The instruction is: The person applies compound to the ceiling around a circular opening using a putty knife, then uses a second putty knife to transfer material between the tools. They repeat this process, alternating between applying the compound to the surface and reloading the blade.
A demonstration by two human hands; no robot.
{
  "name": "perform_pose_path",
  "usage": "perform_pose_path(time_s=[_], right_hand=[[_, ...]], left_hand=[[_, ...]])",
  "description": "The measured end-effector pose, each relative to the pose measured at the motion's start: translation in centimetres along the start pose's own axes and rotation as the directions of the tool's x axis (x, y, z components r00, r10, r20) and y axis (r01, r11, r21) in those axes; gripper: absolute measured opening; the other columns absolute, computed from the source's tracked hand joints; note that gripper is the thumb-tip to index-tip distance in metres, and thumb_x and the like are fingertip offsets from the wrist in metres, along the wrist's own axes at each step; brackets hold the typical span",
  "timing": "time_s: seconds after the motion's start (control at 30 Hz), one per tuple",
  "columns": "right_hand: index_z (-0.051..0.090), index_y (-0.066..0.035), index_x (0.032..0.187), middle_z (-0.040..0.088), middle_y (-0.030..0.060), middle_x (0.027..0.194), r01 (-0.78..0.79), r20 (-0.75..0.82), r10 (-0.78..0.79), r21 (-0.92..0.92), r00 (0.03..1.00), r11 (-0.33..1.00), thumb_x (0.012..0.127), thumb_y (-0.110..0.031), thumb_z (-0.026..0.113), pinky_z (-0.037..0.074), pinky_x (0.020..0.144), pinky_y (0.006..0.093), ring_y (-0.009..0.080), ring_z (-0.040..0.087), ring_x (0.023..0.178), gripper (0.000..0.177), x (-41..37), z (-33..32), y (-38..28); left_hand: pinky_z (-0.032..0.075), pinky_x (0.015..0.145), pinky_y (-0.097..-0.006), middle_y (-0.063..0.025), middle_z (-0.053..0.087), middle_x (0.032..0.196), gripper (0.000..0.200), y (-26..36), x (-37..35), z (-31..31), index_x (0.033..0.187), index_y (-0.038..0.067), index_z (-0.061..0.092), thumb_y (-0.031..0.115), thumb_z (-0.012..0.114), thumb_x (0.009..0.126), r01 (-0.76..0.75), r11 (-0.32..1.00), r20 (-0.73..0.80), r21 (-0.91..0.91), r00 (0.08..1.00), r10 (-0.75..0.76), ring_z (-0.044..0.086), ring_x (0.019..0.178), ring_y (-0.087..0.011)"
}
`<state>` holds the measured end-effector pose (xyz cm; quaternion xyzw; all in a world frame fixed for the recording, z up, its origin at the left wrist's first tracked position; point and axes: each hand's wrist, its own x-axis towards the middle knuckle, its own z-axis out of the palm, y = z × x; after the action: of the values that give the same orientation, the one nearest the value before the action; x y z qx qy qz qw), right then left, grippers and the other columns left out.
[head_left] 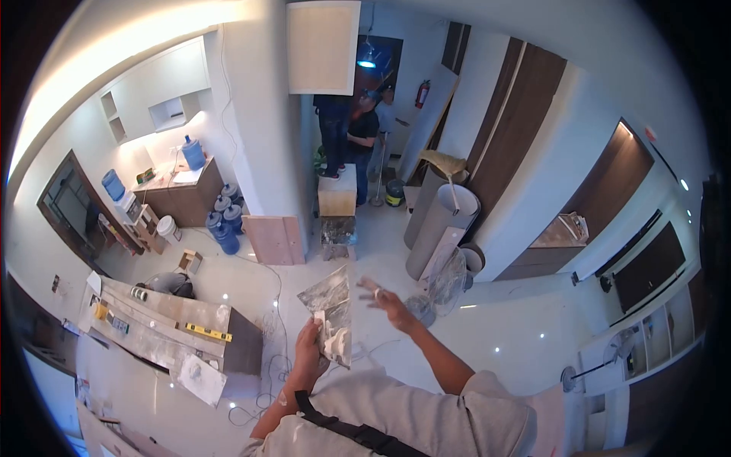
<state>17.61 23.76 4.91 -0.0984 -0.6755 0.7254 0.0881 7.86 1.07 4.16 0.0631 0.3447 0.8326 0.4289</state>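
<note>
My left hand (307, 344) is closed around a putty knife (326, 292) with a broad, smeared triangular blade pointing up and away from me. In the same grip, a flat metal plate (344, 316) carries a lump of pale putty (335, 341); how the two pieces meet under my fingers is hidden. To the right, my right hand (388, 303) is raised with its fingers apart, holding nothing and clear of the blade. Whitish smudges mark its fingers.
A dusty counter (167, 312) at left bears a yellow level (209, 333); a person (169, 284) crouches behind it. Cables (266, 400) trail over the floor. Ahead are a stained stool (338, 231), a fan (447, 280), grey rolls (438, 228) and several people (364, 126).
</note>
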Motion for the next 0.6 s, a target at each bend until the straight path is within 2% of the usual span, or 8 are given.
perform_pose_path(time_s=[0.07,0.1,0.2,0.23,0.43,0.53,0.57,0.6], right_hand=[[0.021,-0.011,0.153,0.038,0.0092,0.15,-0.057,0.055,0.047,0.196,0.997,0.979,0.093,-0.061,0.045,0.035,0.106,0.0417,0.0256,0.045,0.129,0.081,-0.5,2.2,3.4],[0.022,-0.008,0.151,0.04,0.0099,0.147,0.014,0.014,-0.018,0.287,1.0,0.958,0.093,-0.06,0.047,0.034,0.107,0.0402,0.0234,0.045,0.129,0.082,-0.8,3.4,5.0],[0.031,-0.004,0.146,0.044,0.0093,0.142,0.04,0.014,-0.05,0.407,0.999,0.912,0.096,-0.05,0.049,0.035,0.107,0.0392,0.0204,0.045,0.128,0.07,-0.9,5.6,6.5],[0.041,-0.004,0.138,0.052,0.009,0.132,0.101,-0.002,-0.106,0.335,0.994,0.937,0.099,-0.038,0.05,0.042,0.102,0.0376,0.0184,0.052,0.12,0.053,-0.9,6.3,6.6],[0.054,-0.003,0.12,0.063,0.0065,0.111,0.107,-0.155,-0.044,0.427,0.987,0.898,0.1,-0.026,0.048,0.051,0.086,0.0307,0.0163,0.062,0.098,0.032,-1.7,8.4,6.0],[0.056,-0.003,0.113,0.063,0.0072,0.108,-0.052,-0.082,0.157,0.712,0.984,0.7,0.1,-0.024,0.047,0.052,0.085,0.0322,0.0173,0.062,0.095,0.026,-0.9,7.9,4.7],[0.056,-0.004,0.112,0.063,0.0077,0.107,0.007,-0.137,0.065,0.469,0.988,0.883,0.1,-0.023,0.046,0.052,0.086,0.0331,0.0183,0.062,0.095,0.025,-0.6,7.6,4.5],[0.056,-0.004,0.112,0.063,0.0081,0.107,0.07,-0.16,-0.041,0.182,0.986,0.981,0.1,-0.023,0.046,0.052,0.086,0.0339,0.0192,0.062,0.094,0.025,-0.4,7.1,4.3]], left_hand=[[0.053,0.084,-0.0308,-0.0121,0.061,0.118,0.041,0.9,-0.5,1.7,0.132,-0.002,0.047,0.021,0.044,0.098,0.02,0.999,-0.006,0.035,1.0,-0.02,0.065,0.096,-0.0195],[0.053,0.083,-0.0312,-0.0117,0.062,0.113,0.035,1.4,-1.0,2.9,0.127,-0.001,0.048,0.018,0.046,0.098,0.042,0.998,-0.109,0.04,0.993,-0.037,0.065,0.096,-0.0199],[0.053,0.083,-0.0311,-0.0114,0.063,0.114,0.035,0.2,0.0,1.4,0.127,-0.001,0.049,0.018,0.046,0.098,0.1,0.994,0.018,0.04,0.995,-0.1,0.065,0.098,-0.0198],[0.053,0.083,-0.0312,-0.0111,0.063,0.113,0.033,0.3,-0.1,1.2,0.125,-0.001,0.05,0.017,0.047,0.097,0.121,0.992,0.025,0.031,0.992,-0.122,0.064,0.098,-0.0198],[0.054,0.082,-0.0308,-0.01,0.063,0.112,0.031,-0.8,0.3,0.0,0.122,-0.001,0.051,0.015,0.051,0.096,0.195,0.981,-0.025,0.009,0.981,-0.194,0.065,0.096,-0.019],[0.055,0.08,-0.0302,-0.0105,0.063,0.111,0.031,-0.9,0.2,0.0,0.123,-0.001,0.052,0.015,0.05,0.096,0.218,0.975,-0.036,0.034,0.976,-0.217,0.066,0.094,-0.0192],[0.055,0.079,-0.03,-0.0108,0.063,0.111,0.032,-1.0,0.2,0.0,0.123,-0.001,0.051,0.014,0.05,0.095,0.228,0.973,-0.039,0.043,0.973,-0.226,0.066,0.093,-0.0195],[0.055,0.079,-0.0303,-0.0107,0.063,0.11,0.031,-1.3,0.3,-0.1,0.122,-0.001,0.052,0.015,0.05,0.095,0.228,0.972,-0.011,0.051,0.974,-0.227,0.066,0.093,-0.0194]])
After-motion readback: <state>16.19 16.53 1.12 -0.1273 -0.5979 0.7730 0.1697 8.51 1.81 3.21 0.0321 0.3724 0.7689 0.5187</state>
